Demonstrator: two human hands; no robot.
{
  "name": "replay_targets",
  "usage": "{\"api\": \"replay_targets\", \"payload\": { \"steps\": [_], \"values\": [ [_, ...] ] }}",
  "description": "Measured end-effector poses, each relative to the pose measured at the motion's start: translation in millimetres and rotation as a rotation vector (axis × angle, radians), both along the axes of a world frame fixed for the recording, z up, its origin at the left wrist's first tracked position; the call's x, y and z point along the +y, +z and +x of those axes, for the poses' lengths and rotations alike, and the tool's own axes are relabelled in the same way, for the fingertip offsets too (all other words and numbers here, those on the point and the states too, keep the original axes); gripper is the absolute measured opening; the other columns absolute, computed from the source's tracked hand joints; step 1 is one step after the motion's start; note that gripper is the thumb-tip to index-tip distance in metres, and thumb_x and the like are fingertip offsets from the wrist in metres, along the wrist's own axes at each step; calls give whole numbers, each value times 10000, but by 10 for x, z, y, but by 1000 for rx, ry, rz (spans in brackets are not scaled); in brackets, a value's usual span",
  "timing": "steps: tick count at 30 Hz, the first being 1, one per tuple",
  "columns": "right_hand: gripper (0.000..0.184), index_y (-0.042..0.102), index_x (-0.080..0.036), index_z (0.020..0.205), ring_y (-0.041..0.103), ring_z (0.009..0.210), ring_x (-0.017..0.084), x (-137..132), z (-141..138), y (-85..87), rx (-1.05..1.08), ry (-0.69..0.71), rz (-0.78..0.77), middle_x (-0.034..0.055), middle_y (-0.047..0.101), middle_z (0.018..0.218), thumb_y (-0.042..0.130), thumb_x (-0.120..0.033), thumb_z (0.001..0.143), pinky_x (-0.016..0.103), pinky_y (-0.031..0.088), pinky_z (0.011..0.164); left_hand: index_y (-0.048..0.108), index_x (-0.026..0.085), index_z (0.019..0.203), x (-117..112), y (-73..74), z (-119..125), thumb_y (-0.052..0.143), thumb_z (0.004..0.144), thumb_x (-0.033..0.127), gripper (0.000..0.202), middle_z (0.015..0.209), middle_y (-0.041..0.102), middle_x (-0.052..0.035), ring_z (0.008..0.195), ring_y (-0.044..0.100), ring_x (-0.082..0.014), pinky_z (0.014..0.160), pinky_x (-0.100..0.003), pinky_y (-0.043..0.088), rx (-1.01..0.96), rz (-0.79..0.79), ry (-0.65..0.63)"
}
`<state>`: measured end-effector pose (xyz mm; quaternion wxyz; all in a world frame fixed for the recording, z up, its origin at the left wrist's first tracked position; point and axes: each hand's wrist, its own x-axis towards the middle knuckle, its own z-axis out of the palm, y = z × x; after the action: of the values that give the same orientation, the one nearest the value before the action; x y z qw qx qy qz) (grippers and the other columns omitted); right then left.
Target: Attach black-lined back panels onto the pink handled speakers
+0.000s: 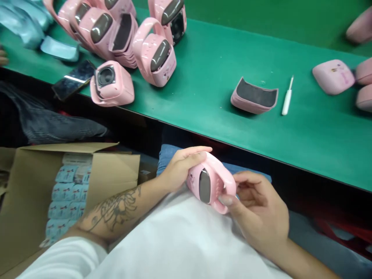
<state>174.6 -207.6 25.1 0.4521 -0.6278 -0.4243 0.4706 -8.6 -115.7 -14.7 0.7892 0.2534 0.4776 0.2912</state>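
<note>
Green bench matting [209, 69] is seen running across the upper view, with pink speaker casings [154, 58] crowded at its far left, a loose casing with its exposed driver [112, 84] near the edge, and a smartphone [74, 79] just beside it. Further along, a curved pink grille panel [254, 96] is lying just beside a white-handled screwdriver [287, 97]. Below the bench, a pink strap-handled speaker [210, 184] is held over the lap, clamped between the left hand [180, 168] and right hand [255, 205], which are brought together around it. Its dark grille is turned upward. An open cardboard box [116, 170] of blue-and-white packets [66, 201] is placed to the left. A firm two-sided hold like this appears well suited to keeping the casing steady.
</note>
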Motion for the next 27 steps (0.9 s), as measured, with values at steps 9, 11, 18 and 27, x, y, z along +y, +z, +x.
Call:
{"api": "replay_targets", "payload": {
  "steps": [9,11,18,27],
  "values": [
    [527,779,-249,1140,713,1141,320,371,-29,-69,64,226,421,119,753,1146,478,-673,1052,532,594,1010,729,162,840,-90,-17,271,725,793,612,452,749,715,-34,710,642,-173,739,-303,525,-405,-292,-57],
    [522,789,-251,1113,746,1030,299,465,-24,52,120,364,391,96,775,1035,478,-666,1053,506,605,979,660,181,790,-127,51,318,654,881,696,522,686,648,0,649,585,-135,687,-268,497,-465,-329,-70],
    [602,836,-238,1081,800,950,314,650,116,172,133,635,321,110,825,1015,536,-749,977,481,654,879,669,197,783,-97,87,316,469,961,811,671,780,702,-43,869,682,-214,890,-358,535,-558,-228,-270],
    [440,776,-264,1085,783,968,316,408,8,32,408,313,247,96,826,980,564,-645,1027,534,633,909,690,215,1207,-95,106,345,532,948,779,640,1339,724,-124,1265,656,-330,1111,-488,499,-259,212,-34]
  ]
}}
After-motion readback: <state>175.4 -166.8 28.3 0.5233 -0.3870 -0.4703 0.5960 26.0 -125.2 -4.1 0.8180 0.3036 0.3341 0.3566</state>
